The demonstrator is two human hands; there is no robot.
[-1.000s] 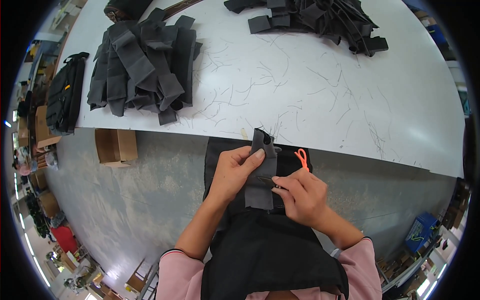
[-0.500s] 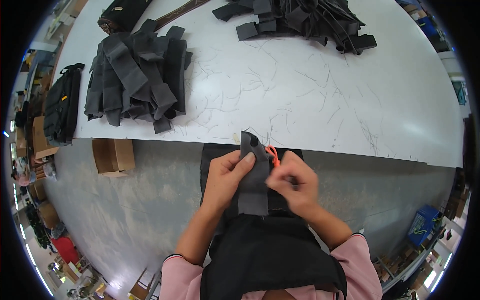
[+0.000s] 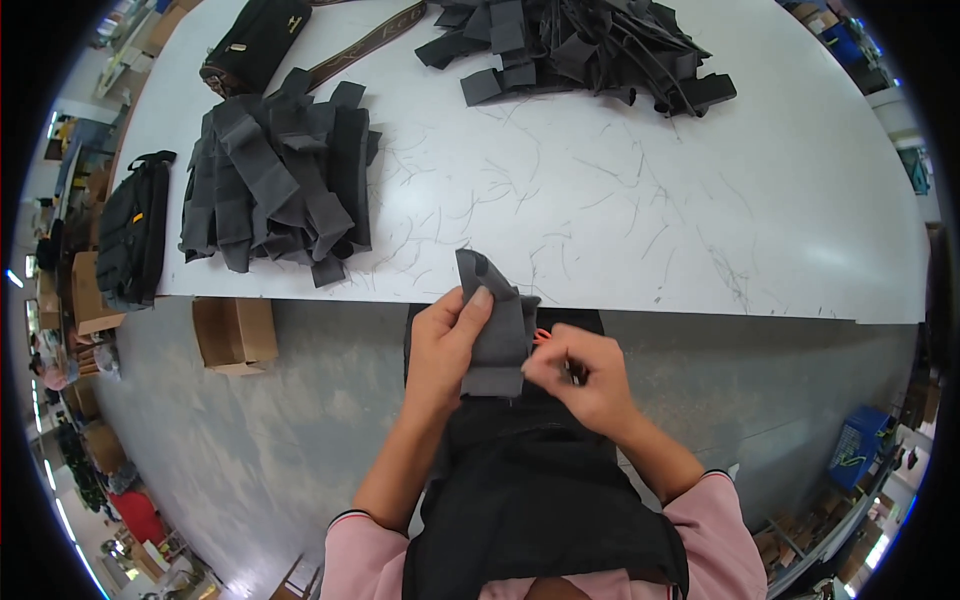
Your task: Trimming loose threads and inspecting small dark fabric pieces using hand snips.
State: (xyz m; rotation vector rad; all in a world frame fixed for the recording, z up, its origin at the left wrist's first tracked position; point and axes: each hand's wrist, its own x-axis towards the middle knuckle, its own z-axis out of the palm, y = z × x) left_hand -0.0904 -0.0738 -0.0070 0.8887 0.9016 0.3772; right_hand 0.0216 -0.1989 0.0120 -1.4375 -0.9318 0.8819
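My left hand is closed on a dark grey fabric strip, thumb on top, just off the table's near edge. The strip's upper end is folded over, and its lower end hangs above my black apron. At the strip's right edge, my right hand has its fingers curled into a pinch. Thin orange loops show between that hand and the strip; the rest of this item is hidden, and I cannot tell what it is.
On the white table lie a pile of grey strips at left and another strip pile at the back. A black bag sits far left. Loose threads litter the top. A black backpack and an open cardboard box are at left.
The strip has shifted slightly up and left, its lower end now raised. My right hand has come a little closer to its lower right edge, and less of the orange loops shows.
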